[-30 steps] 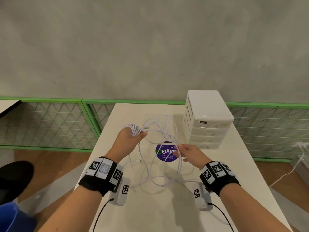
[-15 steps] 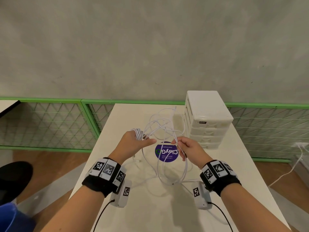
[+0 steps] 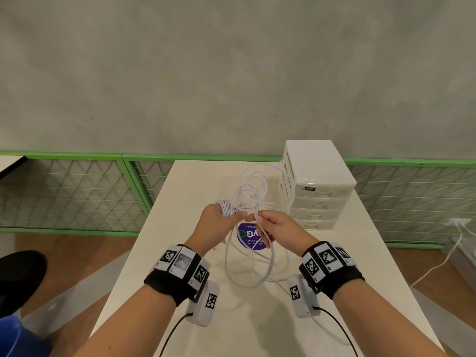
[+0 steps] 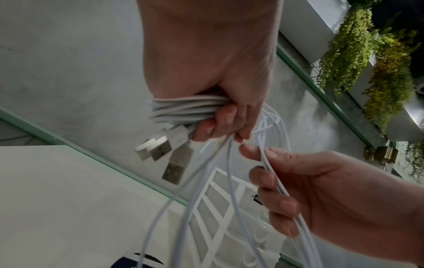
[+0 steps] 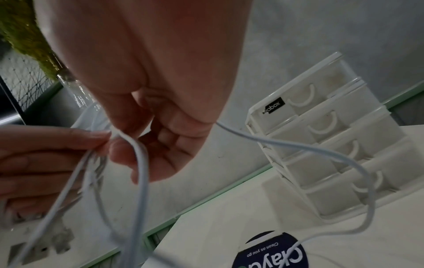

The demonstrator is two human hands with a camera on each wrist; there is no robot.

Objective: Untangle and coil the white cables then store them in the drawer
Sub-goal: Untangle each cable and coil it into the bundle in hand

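Observation:
My left hand [image 3: 219,222] grips a wound bundle of white cables [image 4: 183,108] above the table, with USB plugs [image 4: 165,150] sticking out below its fingers. My right hand [image 3: 273,225] is right beside it and pinches loose white cable strands [image 4: 270,174] between thumb and fingers. Loose loops [image 3: 253,186] stand up behind the hands, and a longer loop [image 3: 247,274] hangs down to the table. The white drawer unit [image 3: 319,184] stands at the back right with all its drawers closed.
A round purple sticker [image 3: 251,239] lies on the white table [image 3: 257,325] under the hands. A green mesh fence [image 3: 72,191] runs behind the table. Another white cord [image 3: 443,258] trails over the floor at the right. A blue container [image 3: 15,338] sits at the lower left.
My right hand rose and moved left with the loose strands until it met the left hand. The loops behind the hands lifted higher, and the slack on the table shortened.

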